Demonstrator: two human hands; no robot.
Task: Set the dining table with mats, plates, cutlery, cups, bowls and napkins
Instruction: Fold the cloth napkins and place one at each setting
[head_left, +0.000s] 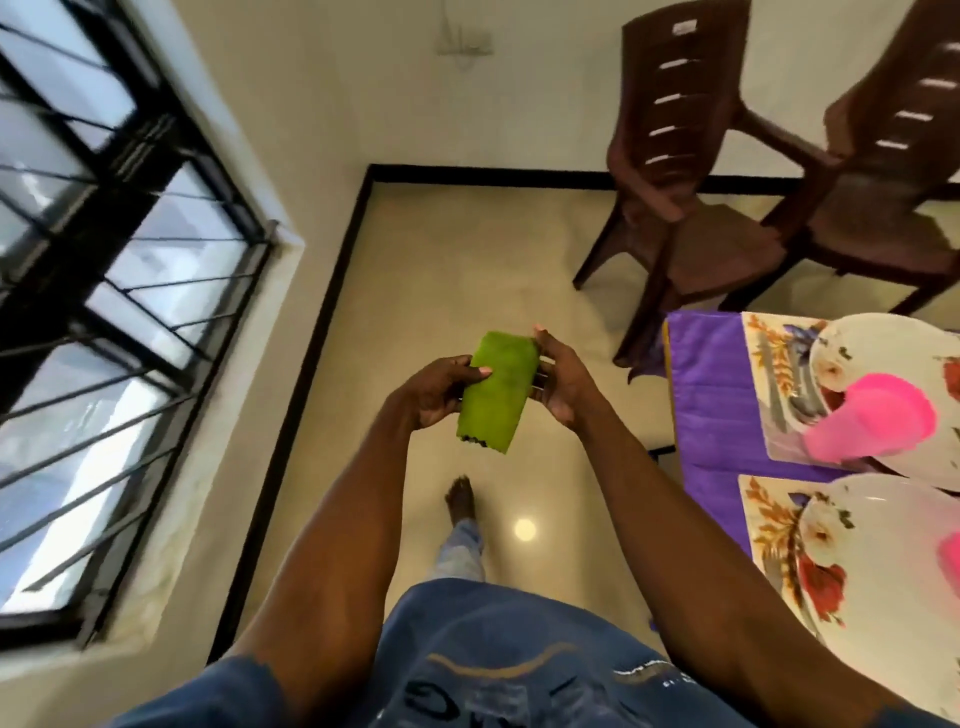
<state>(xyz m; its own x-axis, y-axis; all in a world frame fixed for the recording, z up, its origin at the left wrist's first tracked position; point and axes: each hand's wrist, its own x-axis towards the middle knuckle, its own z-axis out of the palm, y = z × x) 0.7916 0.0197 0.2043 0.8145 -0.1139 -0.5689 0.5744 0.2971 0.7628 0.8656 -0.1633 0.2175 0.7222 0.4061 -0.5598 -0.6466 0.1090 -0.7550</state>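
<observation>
I hold a folded green napkin (496, 392) in front of me, above the floor. My left hand (439, 389) grips its left edge with the thumb on top. My right hand (563, 384) holds its right edge, fingers curled behind it; something thin and metallic shows between napkin and fingers, too small to tell what. To the right, the table with a purple cloth (711, 395) carries two floral mats (774, 374), each with a white plate (883, 343) and a pink cup (872, 421). The nearer mat (779, 545) also bears a plate (883, 525).
Two brown plastic chairs (680, 171) stand at the table's far end by the wall. A barred window (104, 260) fills the left side. Glossy beige floor (441, 260) lies between window wall and table. My bare foot (460, 501) is on the floor.
</observation>
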